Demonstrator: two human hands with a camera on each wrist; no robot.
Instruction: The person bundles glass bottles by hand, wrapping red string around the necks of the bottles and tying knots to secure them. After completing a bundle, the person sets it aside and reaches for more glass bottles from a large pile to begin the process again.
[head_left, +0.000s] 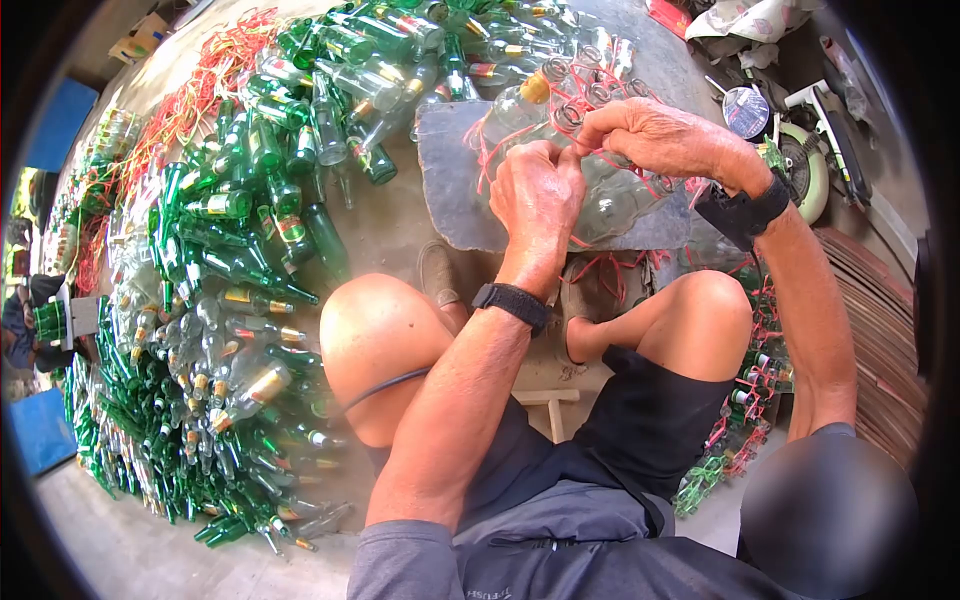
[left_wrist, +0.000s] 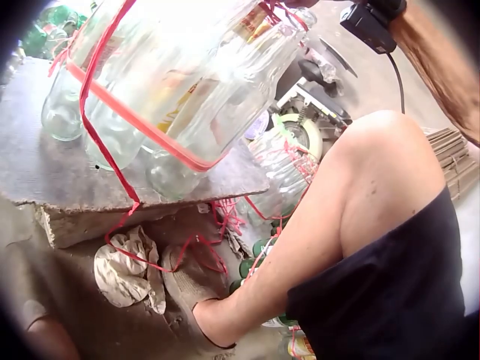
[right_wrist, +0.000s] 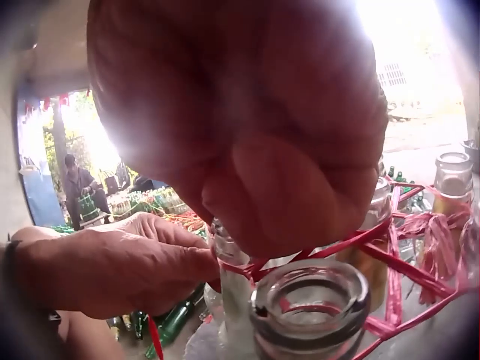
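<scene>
On the stone slab (head_left: 455, 215) we pinch red twine (right_wrist: 390, 259) at the necks of clear bottles (head_left: 600, 195) with left hand (head_left: 537, 195) and right hand (head_left: 650, 135), where slack could spill the bundle

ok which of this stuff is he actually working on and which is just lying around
In the job:
left hand
right hand
red string
clear bottles
stone slab

Lying about:
green bottles
crumpled rag
stacked cardboard
fan
</scene>
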